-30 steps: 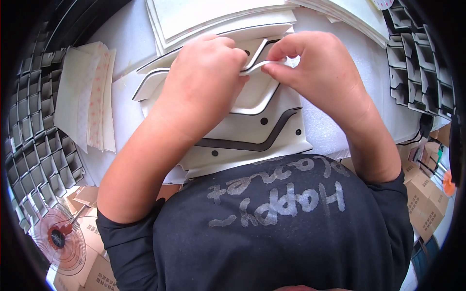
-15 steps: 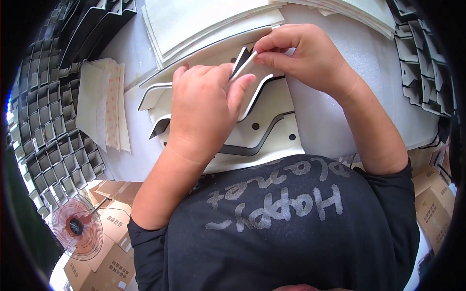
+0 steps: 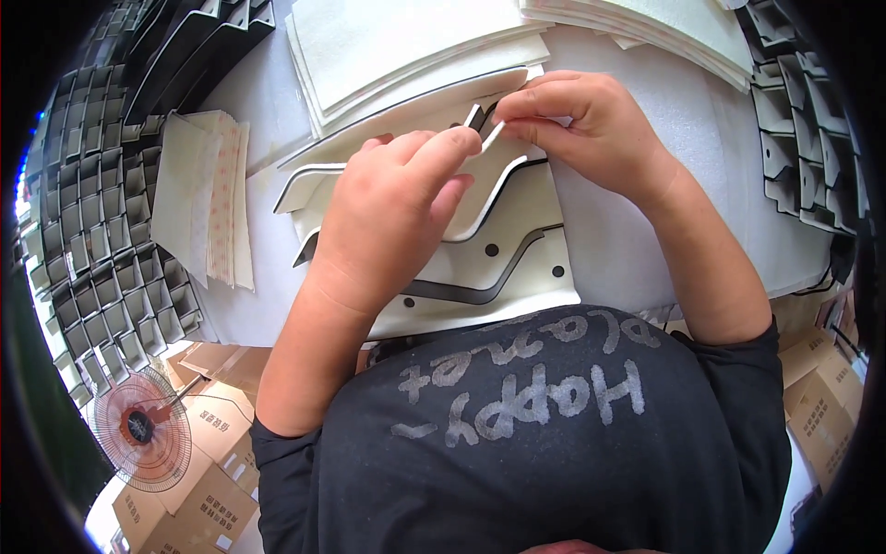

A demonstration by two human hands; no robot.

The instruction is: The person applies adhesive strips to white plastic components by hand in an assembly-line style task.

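A cream-white panel (image 3: 512, 208) with black round spots and wavy, black-edged ribs lies on the table in front of me. My left hand (image 3: 392, 198) is closed over its upper part, thumb and forefinger by a raised white strip with a black piece (image 3: 474, 116) beside it. With thumb and forefinger, my right hand (image 3: 595, 134) pinches the upper end of this white strip (image 3: 492, 138). The fingertips of both hands are close together, and my left fingers hide much of the panel's middle. Whether the strip is separate from the panel cannot be made out.
Stacked white sheets (image 3: 406, 46) lie beyond the panel, with another stack (image 3: 646, 32) at far right. Patterned paper-like sheets (image 3: 205, 198) lie to the left. Black-and-white gridded parts (image 3: 101, 203) pile up at left, more (image 3: 808, 138) at right. A fan (image 3: 138, 429) and cartons (image 3: 198, 508) stand lower left.
My right fingertips have shifted slightly right relative to the strip's lower part, still pinching its end. My left thumb has drawn in toward the fingers. The whole view has shifted slightly.
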